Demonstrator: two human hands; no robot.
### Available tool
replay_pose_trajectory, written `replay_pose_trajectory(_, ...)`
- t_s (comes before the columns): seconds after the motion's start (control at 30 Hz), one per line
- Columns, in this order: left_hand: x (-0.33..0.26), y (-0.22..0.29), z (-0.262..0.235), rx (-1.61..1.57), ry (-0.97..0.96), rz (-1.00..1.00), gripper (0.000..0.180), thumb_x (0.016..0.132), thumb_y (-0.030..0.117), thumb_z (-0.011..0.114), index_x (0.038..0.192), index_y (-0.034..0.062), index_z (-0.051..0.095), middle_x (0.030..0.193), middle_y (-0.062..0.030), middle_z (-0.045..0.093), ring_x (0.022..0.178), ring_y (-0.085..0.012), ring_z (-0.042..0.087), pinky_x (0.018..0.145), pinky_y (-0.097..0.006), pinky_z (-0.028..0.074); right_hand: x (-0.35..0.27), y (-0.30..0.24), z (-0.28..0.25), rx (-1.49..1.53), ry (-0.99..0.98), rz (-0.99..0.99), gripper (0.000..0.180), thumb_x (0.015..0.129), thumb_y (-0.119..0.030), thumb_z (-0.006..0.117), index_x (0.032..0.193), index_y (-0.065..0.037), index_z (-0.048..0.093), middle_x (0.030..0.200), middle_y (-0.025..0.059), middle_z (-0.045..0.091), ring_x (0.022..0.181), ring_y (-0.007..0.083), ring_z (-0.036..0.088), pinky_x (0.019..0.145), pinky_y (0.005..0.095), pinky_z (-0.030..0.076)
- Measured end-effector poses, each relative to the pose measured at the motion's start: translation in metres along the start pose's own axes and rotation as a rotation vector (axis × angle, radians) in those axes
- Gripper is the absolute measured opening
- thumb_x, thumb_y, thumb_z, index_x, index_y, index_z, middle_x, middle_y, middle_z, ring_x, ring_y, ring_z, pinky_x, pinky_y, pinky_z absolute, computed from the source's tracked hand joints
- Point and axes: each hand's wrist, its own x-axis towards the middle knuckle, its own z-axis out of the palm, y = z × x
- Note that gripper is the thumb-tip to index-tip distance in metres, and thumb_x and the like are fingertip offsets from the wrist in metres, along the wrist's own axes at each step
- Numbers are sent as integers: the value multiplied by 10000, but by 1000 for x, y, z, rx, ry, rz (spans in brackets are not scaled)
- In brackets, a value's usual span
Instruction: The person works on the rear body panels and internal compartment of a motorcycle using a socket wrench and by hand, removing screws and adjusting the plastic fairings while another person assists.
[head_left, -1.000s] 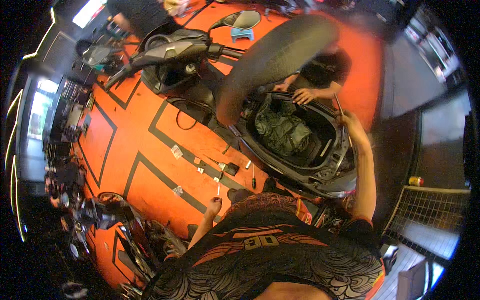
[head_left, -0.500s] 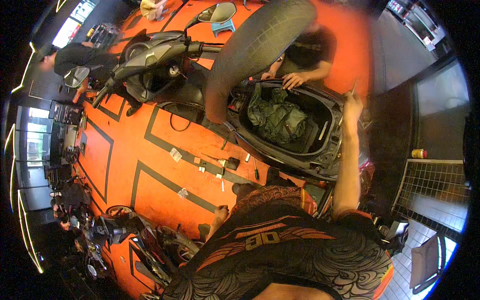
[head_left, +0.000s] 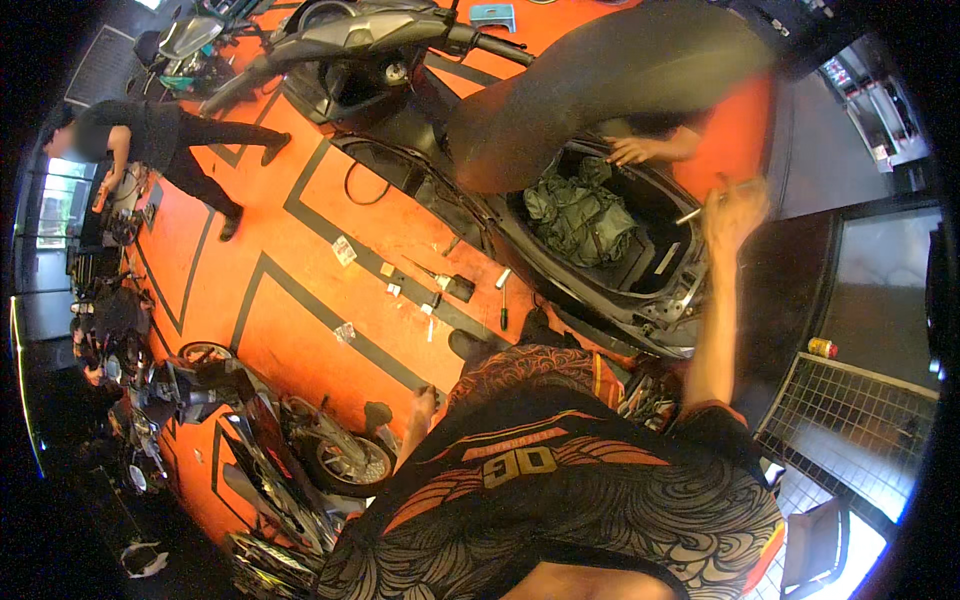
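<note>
My right hand (head_left: 738, 214) is closed round a slim silver rod-like tool (head_left: 688, 215), whose exact kind I cannot make out. It is raised at the rear right of a dark scooter's open under-seat compartment (head_left: 668, 283). Crumpled dark green cloth or plastic (head_left: 585, 217) lies inside. The raised black seat (head_left: 560, 95) hides part of the far side. A co-worker's hand (head_left: 640, 150) reaches over the compartment's far edge, fingers spread. Down beside my left knee is my left hand (head_left: 424, 402), its fingers curled; what they hold, if anything, is hidden.
On the orange floor to the left lie a screwdriver (head_left: 504, 316), a black brush-like piece (head_left: 457, 287) and several small packets. Parked motorcycles (head_left: 345, 455) stand at lower left. Another person (head_left: 150, 145) bends over at far left. A wire-mesh rack (head_left: 850, 420) stands at right.
The view has shifted. My right hand has moved slightly right, still gripping the tool. Two co-worker hands were at the compartment's edge; now one shows, fingers spread. The far-left person has stepped.
</note>
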Motion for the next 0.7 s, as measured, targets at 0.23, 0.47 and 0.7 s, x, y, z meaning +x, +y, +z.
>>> replay_pose_trajectory(0.23,-29,-4,-19,-15,-143,-43,303,897,264,531,949,-27,596,751,-73,571,609,-164,523,523,-327,425,21,25,-29,-71,-452,-606,538,730,-544,612,903,-37,561,984,130,573,1115,335,461,986,454,320)
replay_pose_trajectory(0.47,-40,27,-3,205,204,-91,276,913,276,502,1011,25,561,787,-58,577,626,-158,533,529,-311,437,49,58,-28,7,-884,-681,461,766,-462,615,810,-8,552,855,149,557,872,327,537,775,419,423)
replay_pose_trajectory(0.7,-38,40,6,144,246,-92,267,915,257,502,1061,40,552,826,-54,598,648,-152,547,547,-300,446,34,74,-15,-14,-659,-783,397,783,-416,618,785,-30,529,764,139,564,767,338,554,712,416,423)
